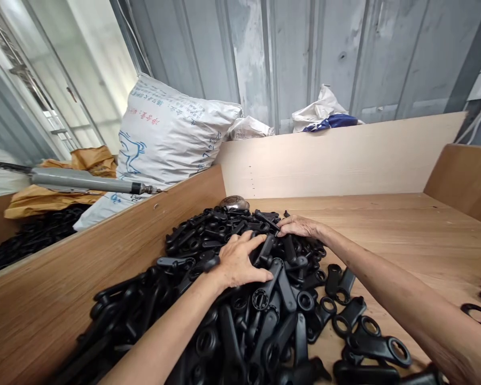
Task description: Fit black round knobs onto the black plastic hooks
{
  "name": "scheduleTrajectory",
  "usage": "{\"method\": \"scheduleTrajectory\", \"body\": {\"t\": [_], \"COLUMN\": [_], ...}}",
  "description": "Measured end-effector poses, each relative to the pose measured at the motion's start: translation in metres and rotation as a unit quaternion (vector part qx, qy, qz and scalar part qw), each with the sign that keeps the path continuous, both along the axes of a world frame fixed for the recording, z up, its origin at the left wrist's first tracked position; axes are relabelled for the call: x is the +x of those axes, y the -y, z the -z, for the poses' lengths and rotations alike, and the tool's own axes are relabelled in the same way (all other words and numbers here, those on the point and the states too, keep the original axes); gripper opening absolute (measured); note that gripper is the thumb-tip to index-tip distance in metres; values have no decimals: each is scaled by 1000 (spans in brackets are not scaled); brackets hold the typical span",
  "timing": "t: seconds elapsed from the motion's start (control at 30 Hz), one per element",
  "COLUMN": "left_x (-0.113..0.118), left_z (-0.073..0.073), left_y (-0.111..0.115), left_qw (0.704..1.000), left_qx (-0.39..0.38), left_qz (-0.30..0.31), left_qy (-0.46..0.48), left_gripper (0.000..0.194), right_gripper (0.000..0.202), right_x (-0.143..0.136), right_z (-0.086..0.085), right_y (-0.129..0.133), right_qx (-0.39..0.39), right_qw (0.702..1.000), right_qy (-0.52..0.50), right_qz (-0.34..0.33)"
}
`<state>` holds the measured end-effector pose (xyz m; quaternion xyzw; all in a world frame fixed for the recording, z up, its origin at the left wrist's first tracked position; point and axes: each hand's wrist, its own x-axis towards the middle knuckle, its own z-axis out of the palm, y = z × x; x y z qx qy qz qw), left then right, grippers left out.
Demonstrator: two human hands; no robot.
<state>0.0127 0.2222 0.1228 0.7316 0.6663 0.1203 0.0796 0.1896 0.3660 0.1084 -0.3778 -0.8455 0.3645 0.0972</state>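
While the left hand (pixel 240 262) spreads open on the heap of black parts (pixel 230 337) on the wooden tabletop (pixel 385 224), the right hand (pixel 299 226) touches its far side, grip unclear; a light touch should separate overlapping parts best.

Bare wood tabletop (pixel 385 224) open at right, behind the right forearm (pixel 385 278); heaped black parts (pixel 232 326) and a side board (pixel 104 224) block the left.
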Motion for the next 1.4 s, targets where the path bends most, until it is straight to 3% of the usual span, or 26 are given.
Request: {"method": "scheduleTrajectory", "body": {"t": [0.23, 0.37, 0.53, 0.67, 0.87, 0.97, 1.13, 1.3, 1.4], "left_x": [43, 58, 74, 80, 78, 79, 79, 48, 13], "left_z": [11, 21, 36, 34, 17, 5, -31, -80, -88], "left_y": [3, 9, 10, 10, 13, 16, 35, 95, 158], "left_qw": [998, 994, 988, 981, 981, 981, 984, 987, 976], "left_qx": [6, 10, 11, -41, -115, -138, -106, 61, 159], "left_qz": [63, 105, 154, 192, 157, 136, 134, 84, 26], "left_qy": [-10, -8, -5, -2, -3, 9, 51, 125, 147], "left_gripper": [79, 80, 73, 78, 76, 61, 23, 18, 20], "right_gripper": [24, 23, 35, 41, 56, 64, 38, 16, 19], "right_x": [54, 78, 100, 113, 125, 134, 127, 61, 10], "right_z": [6, 10, 10, 10, 5, 4, -3, 0, 14], "right_y": [19, 34, 48, 59, 83, 97, 134, 212, 259], "right_qx": [4, 17, 30, 66, 125, 172, 280, 450, 460], "right_qw": [1000, 999, 999, 997, 990, 979, 952, 889, 861], "right_qy": [-9, -26, -26, 2, 54, 90, 102, -25, -69], "right_qz": [16, 10, 9, 31, 28, 57, 65, -82, -205]}}
